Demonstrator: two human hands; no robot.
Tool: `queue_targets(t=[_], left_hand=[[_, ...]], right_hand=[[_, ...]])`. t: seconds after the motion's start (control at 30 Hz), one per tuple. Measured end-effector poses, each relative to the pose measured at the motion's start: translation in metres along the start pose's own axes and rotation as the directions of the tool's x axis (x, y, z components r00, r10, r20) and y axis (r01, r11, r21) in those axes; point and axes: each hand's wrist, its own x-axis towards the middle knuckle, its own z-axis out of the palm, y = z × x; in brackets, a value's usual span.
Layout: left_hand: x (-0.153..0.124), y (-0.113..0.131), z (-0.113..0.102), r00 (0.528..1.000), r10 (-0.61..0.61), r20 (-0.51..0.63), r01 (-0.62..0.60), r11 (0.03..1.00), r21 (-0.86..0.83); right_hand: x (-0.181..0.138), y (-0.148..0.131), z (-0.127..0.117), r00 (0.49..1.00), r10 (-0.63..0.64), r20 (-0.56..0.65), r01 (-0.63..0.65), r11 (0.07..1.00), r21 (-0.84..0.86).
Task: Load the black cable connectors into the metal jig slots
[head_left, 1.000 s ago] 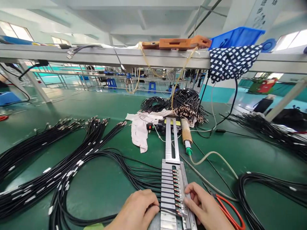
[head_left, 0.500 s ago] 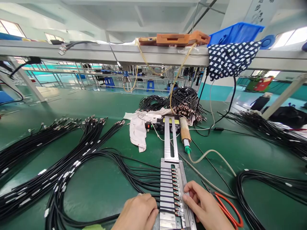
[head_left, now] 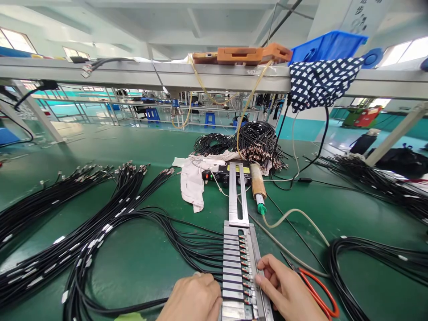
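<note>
A slotted metal fixture point(head_left: 233, 276) lies lengthwise before me, holding a row of black cables side by side, their metal connectors point(head_left: 246, 264) along its right side. My left hand point(head_left: 195, 296) is closed at the fixture's left edge, fingers curled over a black cable point(head_left: 147, 306); its fingertips are partly hidden. On the other side, my right hand point(head_left: 281, 285) has thumb and forefinger bent against the fixture's right rail point(head_left: 258, 256), gripping its edge near the lower connectors. Its other fingers curl underneath. Orange-handled scissors point(head_left: 316, 292) lie just right of that hand.
Bundles of black cables point(head_left: 110, 223) spread over the green table at left, with a coil point(head_left: 347, 254) at right. Beyond the fixture are a black control box point(head_left: 214, 176), a white cloth point(head_left: 192, 183) and a green-tipped syringe point(head_left: 261, 207) on a hose. A shelf beam point(head_left: 133, 73) crosses above.
My left hand has shifted slightly right and down along the fixture's left edge. My right hand stays at the rail, almost unmoved.
</note>
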Motion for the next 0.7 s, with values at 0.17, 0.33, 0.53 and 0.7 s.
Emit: queue_targets(t=[0.17, 0.33, 0.53, 0.7], left_hand=[[0.001, 0.001, 0.001, 0.999, -0.013, 0.029, 0.014, 1.0, -0.015], [0.002, -0.003, 0.006, 0.999, -0.027, -0.028, 0.023, 0.992, -0.128], [0.003, -0.005, 0.008, 0.997, -0.048, -0.058, 0.036, 0.981, -0.192], [0.012, -0.008, 0.014, 0.997, -0.047, 0.057, 0.053, 0.993, -0.11]], right_hand=[[-0.005, -0.001, 0.004, 1.0, 0.014, -0.004, -0.014, 0.998, -0.058], [-0.006, 0.0, 0.005, 0.999, 0.038, 0.015, -0.036, 0.993, -0.112], [-0.006, -0.005, 0.002, 0.995, 0.078, 0.056, -0.069, 0.986, -0.152], [-0.002, -0.008, 0.019, 0.993, 0.098, -0.067, -0.111, 0.964, -0.241]])
